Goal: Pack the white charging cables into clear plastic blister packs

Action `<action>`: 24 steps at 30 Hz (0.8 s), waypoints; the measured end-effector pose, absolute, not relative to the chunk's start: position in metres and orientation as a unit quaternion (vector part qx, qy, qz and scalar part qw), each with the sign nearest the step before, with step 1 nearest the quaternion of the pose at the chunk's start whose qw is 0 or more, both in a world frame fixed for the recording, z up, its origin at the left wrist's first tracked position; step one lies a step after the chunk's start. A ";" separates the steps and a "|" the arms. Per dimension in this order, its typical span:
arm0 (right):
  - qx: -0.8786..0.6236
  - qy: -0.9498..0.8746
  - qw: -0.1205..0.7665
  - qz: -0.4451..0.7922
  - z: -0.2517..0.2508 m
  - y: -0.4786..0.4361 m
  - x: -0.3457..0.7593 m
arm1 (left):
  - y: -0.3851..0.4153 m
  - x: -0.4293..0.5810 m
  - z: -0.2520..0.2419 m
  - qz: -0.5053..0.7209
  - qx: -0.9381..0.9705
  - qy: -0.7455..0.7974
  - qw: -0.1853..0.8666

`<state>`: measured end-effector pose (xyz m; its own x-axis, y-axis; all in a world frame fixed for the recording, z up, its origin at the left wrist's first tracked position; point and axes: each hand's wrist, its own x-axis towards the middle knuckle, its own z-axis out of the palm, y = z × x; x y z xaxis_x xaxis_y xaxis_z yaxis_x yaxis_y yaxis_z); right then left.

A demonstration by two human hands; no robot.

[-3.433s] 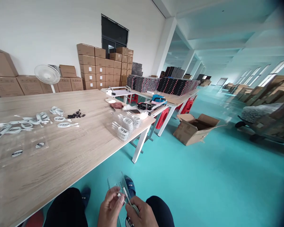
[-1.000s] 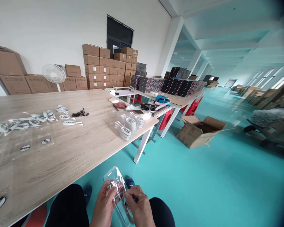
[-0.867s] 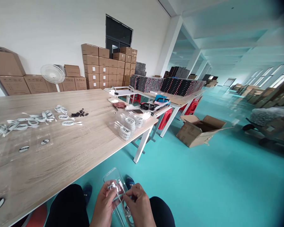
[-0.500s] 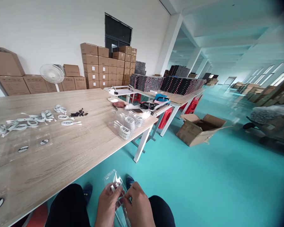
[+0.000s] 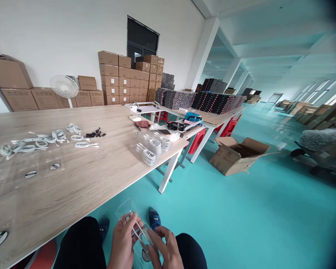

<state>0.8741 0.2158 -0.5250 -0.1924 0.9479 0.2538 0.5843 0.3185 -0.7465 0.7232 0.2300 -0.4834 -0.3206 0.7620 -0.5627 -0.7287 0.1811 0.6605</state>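
Over my lap, my left hand (image 5: pixel 123 239) is closed, its thumb pressing a white cable (image 5: pixel 137 228) near its plug ends. A clear plastic bag (image 5: pixel 123 208) lies around and behind the cable; whether the cable is fully inside it, I cannot tell. My right hand (image 5: pixel 168 248) grips the bag's right side lower down, fingers bent, thumb beside the cable. Below the cable shows a dark oval label (image 5: pixel 145 255) on the bag. On the table, to the left, lie loose coiled white cables (image 5: pixel 42 142) and small black pieces (image 5: pixel 96 133).
The wooden table (image 5: pixel 81 186) spans the left, its edge before my knees. Bagged cables (image 5: pixel 149 151) are piled at its right corner. Flat clear bags with oval labels (image 5: pixel 30 174) lie on the left. An open carton (image 5: pixel 232 158) stands on the floor; a fan (image 5: pixel 64 86) stands behind the table.
My right hand has moved slightly down and right, its fingers loosening from a tight pinch near the cable. More of the cable's length shows between my hands, and the bag's label is now visible.
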 end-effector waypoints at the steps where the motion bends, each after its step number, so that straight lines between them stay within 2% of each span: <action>1: -0.517 -0.701 0.393 0.295 -0.530 0.215 0.877 | 0.230 0.724 -0.482 0.640 0.014 0.491 0.591; 3: -0.480 -0.647 0.436 0.402 -0.537 0.215 0.882 | 0.229 0.725 -0.479 0.638 0.018 0.468 0.610; 6: -0.436 -0.548 0.438 0.564 -0.543 0.216 0.887 | 0.228 0.728 -0.478 0.636 0.029 0.436 0.636; 9: -0.444 -0.389 0.458 0.665 -0.546 0.217 0.885 | 0.227 0.732 -0.478 0.650 0.025 0.398 0.646; 12: -0.434 -0.319 0.482 0.692 -0.551 0.217 0.880 | 0.226 0.732 -0.480 0.663 0.032 0.376 0.647; 17: -0.476 -0.371 0.474 0.642 -0.558 0.215 0.872 | 0.224 0.728 -0.483 0.655 0.018 0.396 0.644; 24: -0.473 -0.443 0.369 0.666 -0.542 0.220 0.878 | 0.223 0.728 -0.489 0.640 0.050 0.401 0.653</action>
<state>0.8784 0.2198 -0.5422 -0.2806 0.9106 -0.3034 -0.0726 -0.3353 -0.9393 0.7280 0.2228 -0.4887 -0.1413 0.8768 -0.4597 -0.7961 0.1754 0.5792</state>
